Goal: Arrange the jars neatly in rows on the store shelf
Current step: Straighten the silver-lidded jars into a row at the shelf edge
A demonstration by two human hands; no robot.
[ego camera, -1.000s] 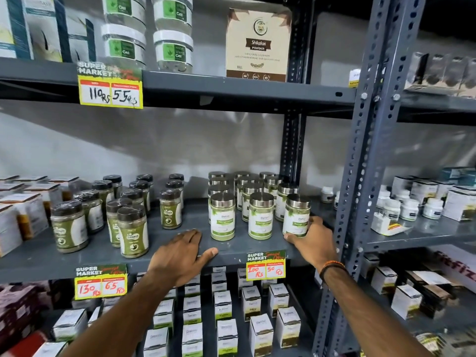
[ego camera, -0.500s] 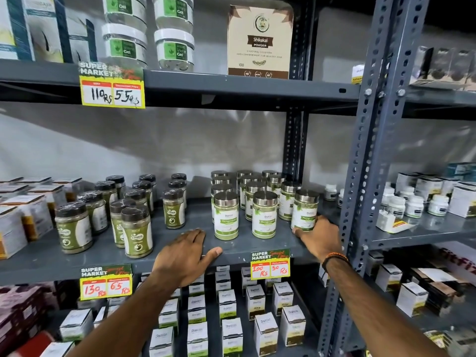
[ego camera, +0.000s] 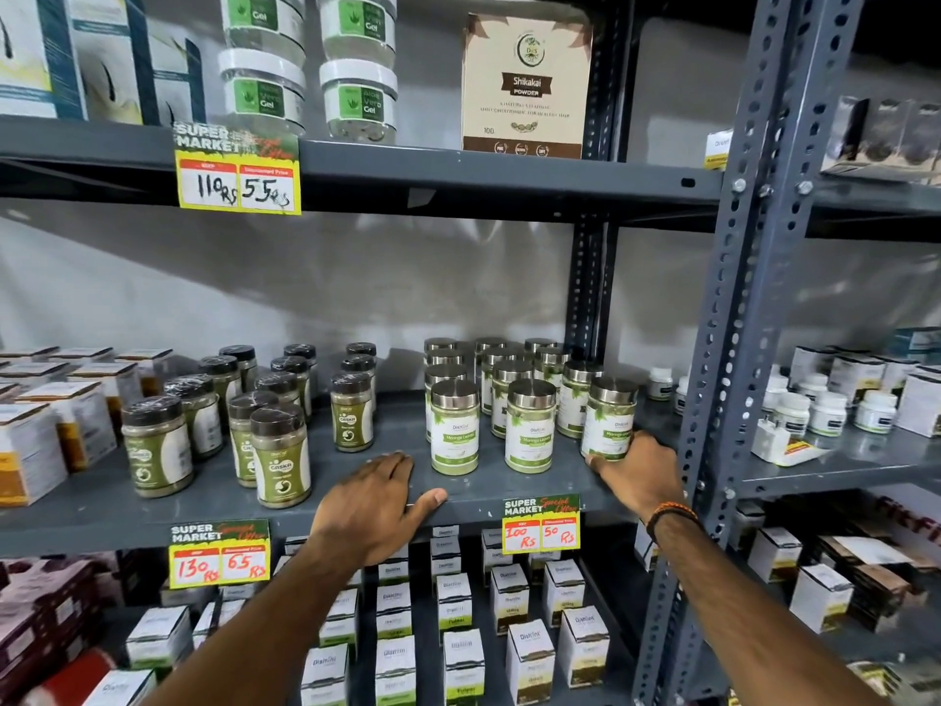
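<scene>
My right hand (ego camera: 634, 473) wraps the base of the rightmost front jar (ego camera: 608, 420), fingers (ego camera: 594, 461) curled against its lower label, so I can slide it into line without lifting it. It stands upright at the near right of the shelf (ego camera: 153, 507), slightly farther back than the two silver-lidded jars (ego camera: 491, 425) to its left, which I judge already form the front row. More of the same jars stand in columns behind them. My left hand (ego camera: 371, 507) lies flat and open on the shelf's near edge, holding nothing, thumb out toward the first jar; it steadies me as I reach. The dark-lidded jars (ego camera: 214, 425) farther left stand looser, their rows uneven, probably the next group to straighten.
</scene>
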